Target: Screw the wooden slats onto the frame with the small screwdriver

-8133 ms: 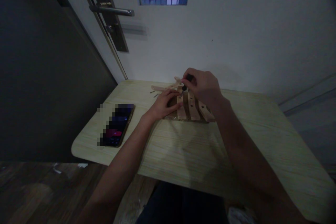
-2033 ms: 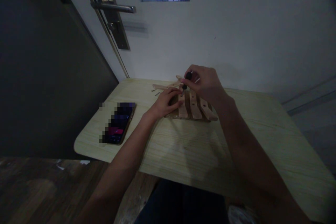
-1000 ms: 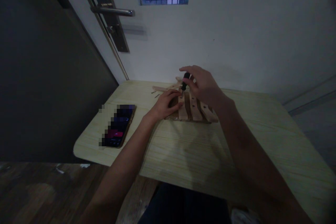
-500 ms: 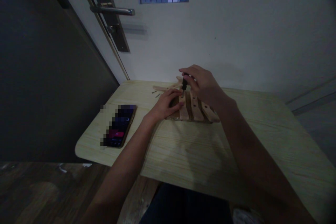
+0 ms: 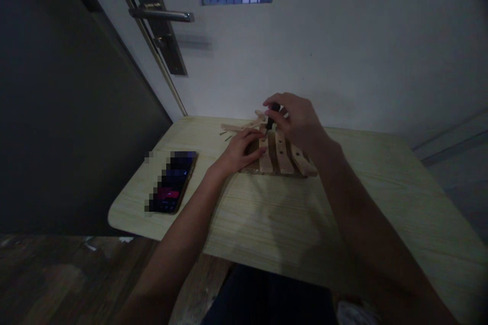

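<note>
A small screwdriver (image 5: 270, 123) with a black handle is held in my right hand (image 5: 295, 116), fingers closed round the grip. Its shaft leans, with the tip down at a hole near the far end of a pale wooden strip (image 5: 266, 161). My left hand (image 5: 241, 152) presses that strip from the left, thumb and fingertips against it. The strip lies across a brown base (image 5: 251, 166). Beside it on the base are a second holed strip (image 5: 284, 155) and a slanted third one (image 5: 303, 163), partly behind my right wrist.
Loose wooden pieces (image 5: 238, 126) lie behind my left hand, with small screws (image 5: 227, 138) close by. A phone (image 5: 173, 180) rests on the left of the pale table (image 5: 251, 213). A white door with a metal handle (image 5: 163, 14) stands behind the table.
The screwdriver's handle has tipped over to the right, and my right hand has shifted slightly with it. My left hand keeps its place on the strip.
</note>
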Motion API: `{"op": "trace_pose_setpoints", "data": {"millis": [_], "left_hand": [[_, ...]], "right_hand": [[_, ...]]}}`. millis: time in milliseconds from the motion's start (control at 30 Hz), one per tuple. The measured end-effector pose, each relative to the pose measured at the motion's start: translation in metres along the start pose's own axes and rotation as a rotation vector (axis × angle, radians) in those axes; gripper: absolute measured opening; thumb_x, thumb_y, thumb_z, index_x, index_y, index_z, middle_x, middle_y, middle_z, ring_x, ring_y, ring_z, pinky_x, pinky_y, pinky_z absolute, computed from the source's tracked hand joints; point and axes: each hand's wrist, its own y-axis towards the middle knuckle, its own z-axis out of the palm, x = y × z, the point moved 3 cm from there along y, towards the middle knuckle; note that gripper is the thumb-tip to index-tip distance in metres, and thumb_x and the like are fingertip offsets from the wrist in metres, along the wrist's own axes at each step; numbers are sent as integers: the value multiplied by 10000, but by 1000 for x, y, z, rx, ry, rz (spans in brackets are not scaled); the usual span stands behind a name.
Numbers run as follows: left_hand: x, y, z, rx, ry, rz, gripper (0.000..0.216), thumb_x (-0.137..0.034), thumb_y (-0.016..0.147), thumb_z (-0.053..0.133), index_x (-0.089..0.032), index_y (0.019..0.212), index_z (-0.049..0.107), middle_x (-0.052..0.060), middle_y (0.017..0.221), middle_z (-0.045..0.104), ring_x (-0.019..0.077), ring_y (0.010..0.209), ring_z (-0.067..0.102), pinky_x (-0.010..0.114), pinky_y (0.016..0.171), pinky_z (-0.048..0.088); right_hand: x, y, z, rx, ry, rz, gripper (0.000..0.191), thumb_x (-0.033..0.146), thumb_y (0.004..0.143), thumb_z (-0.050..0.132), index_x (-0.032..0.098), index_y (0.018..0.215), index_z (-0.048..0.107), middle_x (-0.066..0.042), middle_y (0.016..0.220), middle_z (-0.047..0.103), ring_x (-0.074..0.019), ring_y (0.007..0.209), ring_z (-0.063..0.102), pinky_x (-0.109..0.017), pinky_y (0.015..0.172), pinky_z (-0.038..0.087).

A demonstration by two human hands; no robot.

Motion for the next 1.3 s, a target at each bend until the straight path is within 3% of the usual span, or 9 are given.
{"op": "trace_pose_setpoints", "data": {"millis": [100, 200, 400, 467, 567, 733, 900, 1067, 1300], "left_hand": [[0, 0, 0, 12, 1, -5, 347, -406, 959, 627, -193, 1232, 649, 146, 1280, 637, 291, 1210, 616, 517, 1058, 504], [-1, 0, 0, 15, 6, -3, 346, -406, 963, 623, -195, 1235, 650, 148, 1280, 639, 292, 1212, 617, 523, 1059, 502], [-1, 0, 0, 1, 3, -12, 352, -408, 964, 623, -182, 1233, 651, 153, 1284, 638, 292, 1228, 611, 522, 1072, 494], [-1, 0, -1, 1, -1, -14, 351, -408, 959, 631, -189, 1232, 654, 150, 1284, 639, 294, 1232, 607, 524, 1071, 493], [-3, 0, -1, 6, 2, -16, 355, -409, 958, 629, -183, 1231, 659, 150, 1277, 641, 291, 1224, 611, 512, 1078, 491], [-3, 0, -1, 11, 6, -10, 368, -422, 963, 620, -184, 1241, 661, 147, 1282, 642, 285, 1221, 615, 497, 1078, 491], [2, -1, 0, 0, 9, 12, 385, -429, 966, 619, -170, 1248, 654, 162, 1280, 639, 294, 1217, 615, 507, 1063, 499], [4, -1, 1, -1, 10, 9, 387, -451, 963, 623, -185, 1241, 660, 150, 1275, 643, 292, 1220, 610, 507, 1073, 493], [1, -1, 1, -11, 0, 24, 367, -426, 966, 621, -187, 1244, 644, 154, 1294, 632, 294, 1216, 612, 509, 1069, 495]], "right_hand": [[-2, -2, 2, 10, -29, -39, 270, 250, 957, 487, 219, 1119, 701, -105, 1072, 746, -246, 985, 680, -396, 886, 523], [-2, -3, 2, 21, -39, -33, 344, 218, 944, 451, 206, 1188, 692, -117, 1115, 745, -245, 979, 689, -398, 873, 530], [-1, 1, -2, -10, -53, 46, 86, 263, 851, 639, 208, 905, 678, -53, 811, 720, -203, 693, 646, -359, 728, 514], [-1, 1, -3, -20, -62, 67, 81, 290, 841, 668, 212, 853, 648, -41, 754, 694, -198, 663, 625, -348, 696, 504], [1, 0, -1, -5, -53, 50, 104, 289, 879, 615, 197, 892, 663, -73, 826, 716, -207, 707, 639, -352, 715, 512], [7, -3, 2, 1, -82, -46, 312, 195, 929, 439, 167, 1083, 709, -134, 1082, 763, -245, 980, 692, -381, 890, 515], [9, -4, -1, 59, -83, -45, 364, 118, 857, 442, 133, 1103, 709, -130, 1039, 771, -241, 937, 711, -371, 858, 525], [6, -1, -6, 19, -22, 106, 220, 212, 867, 599, 184, 1072, 674, -32, 768, 710, -180, 660, 656, -305, 651, 497], [8, 2, -5, -20, 79, 161, 215, 370, 804, 783, 203, 897, 686, -2, 704, 670, -152, 613, 631, -278, 609, 497]]}}
